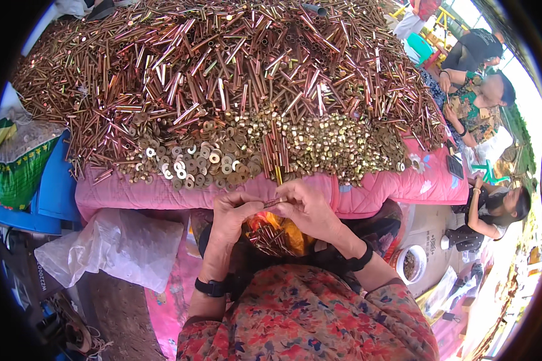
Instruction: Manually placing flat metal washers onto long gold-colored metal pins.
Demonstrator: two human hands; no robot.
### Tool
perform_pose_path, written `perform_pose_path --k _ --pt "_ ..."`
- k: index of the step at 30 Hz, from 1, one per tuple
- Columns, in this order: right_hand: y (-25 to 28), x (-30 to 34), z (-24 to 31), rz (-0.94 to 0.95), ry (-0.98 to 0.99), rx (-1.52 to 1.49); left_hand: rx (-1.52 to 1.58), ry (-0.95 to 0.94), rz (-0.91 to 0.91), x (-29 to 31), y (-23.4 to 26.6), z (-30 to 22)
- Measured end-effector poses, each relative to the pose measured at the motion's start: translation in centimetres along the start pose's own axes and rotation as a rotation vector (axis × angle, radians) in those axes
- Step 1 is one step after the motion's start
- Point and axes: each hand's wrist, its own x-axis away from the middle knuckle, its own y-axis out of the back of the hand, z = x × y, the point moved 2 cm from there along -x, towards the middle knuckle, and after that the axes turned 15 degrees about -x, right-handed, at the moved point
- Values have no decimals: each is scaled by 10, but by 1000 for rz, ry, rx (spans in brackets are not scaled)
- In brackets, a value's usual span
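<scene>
Between my two hands, just off the near edge of the pink quilted cover point(205, 195), is a short reddish-brown metal piece point(273, 203), looking like a tube or bolt. My left hand point(230, 215) pinches its left end, and my right hand point(312, 210) closes on its right end. Fingers hide much of it. Beyond my hands a small bunch of upright metal tubes point(275, 150) stands between a heap of flat washers point(208, 159) and a heap of brass-coloured nuts point(334, 141). Below, in my lap, an orange bag point(293, 237) holds several similar metal pieces.
A huge pile of reddish metal tubes point(223, 66) covers the table. At left are a blue container point(57, 186), a green sack point(21, 180) and clear plastic sheeting point(114, 246). A white bucket point(412, 265) stands at right, where several people sit; a phone point(455, 166) lies near them.
</scene>
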Motion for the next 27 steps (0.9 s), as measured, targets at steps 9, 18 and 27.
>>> perform_pose_path --k 9,18,27 --pt "4 0 -2 94 134 219 67 26 38 0 4 9" --pt "9 5 -13 72 14 178 100 59 43 -1 0 12" --pt "9 5 -9 57 43 222 79 143 15 -2 -10 14"
